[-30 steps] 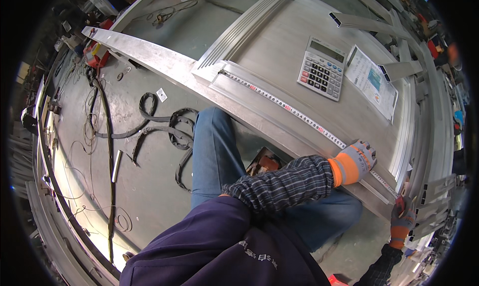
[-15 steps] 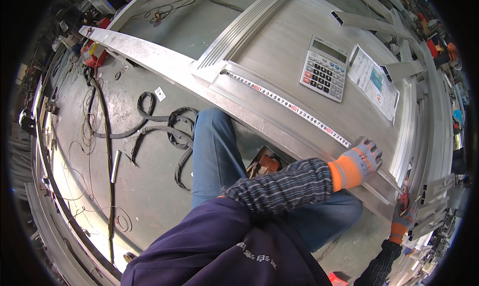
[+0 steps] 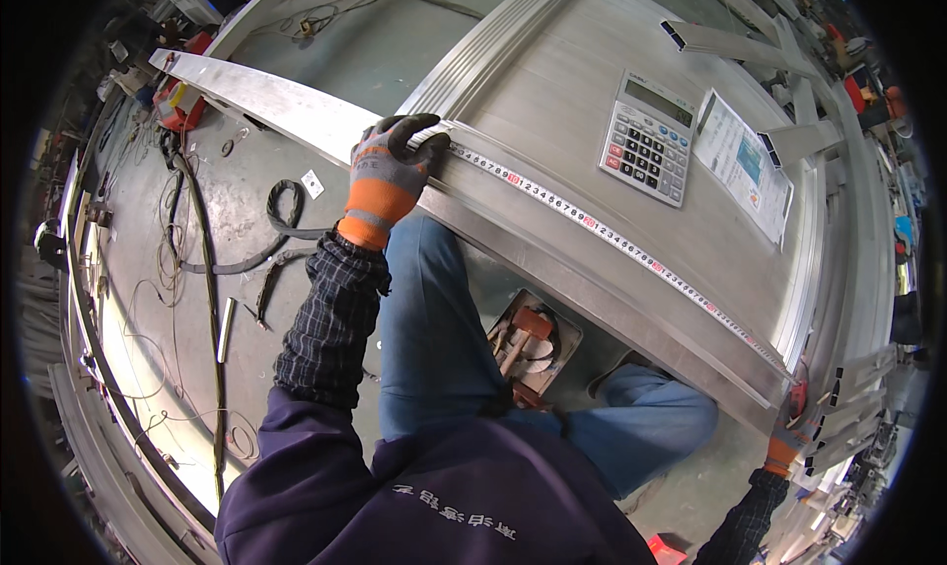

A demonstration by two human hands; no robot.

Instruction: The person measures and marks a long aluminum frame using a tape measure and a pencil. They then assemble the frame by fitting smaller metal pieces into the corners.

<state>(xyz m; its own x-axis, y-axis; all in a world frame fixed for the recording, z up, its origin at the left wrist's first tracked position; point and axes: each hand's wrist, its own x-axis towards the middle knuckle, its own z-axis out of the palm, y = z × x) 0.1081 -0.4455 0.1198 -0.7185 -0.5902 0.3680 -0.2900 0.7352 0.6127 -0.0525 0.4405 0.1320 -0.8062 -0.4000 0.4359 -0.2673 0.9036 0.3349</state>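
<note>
A yellow-white tape measure (image 3: 621, 240) is stretched along the near edge of a metal frame panel (image 3: 552, 102). At the tape's left end my left hand (image 3: 387, 176), in a grey and orange glove, has thumb and forefinger closed round the tip. Far to the right, my right hand (image 3: 789, 435), gloved alike, grips the tape's red case (image 3: 798, 395) by the panel's right corner. On the panel lie a silver calculator (image 3: 646, 136) and, to its right, a printed sheet (image 3: 745, 166).
A long metal bar (image 3: 266, 92) juts out to the left. Below the panel, between my legs, sits a tray (image 3: 564, 353) with a mallet (image 3: 531, 328). Black hoses and cables (image 3: 202, 210) trail over the floor at left. Metal profiles (image 3: 725, 44) rest at upper right.
My left hand has moved from the tape's right part to its left end and closed there. My right hand stays by the case at the right corner.
</note>
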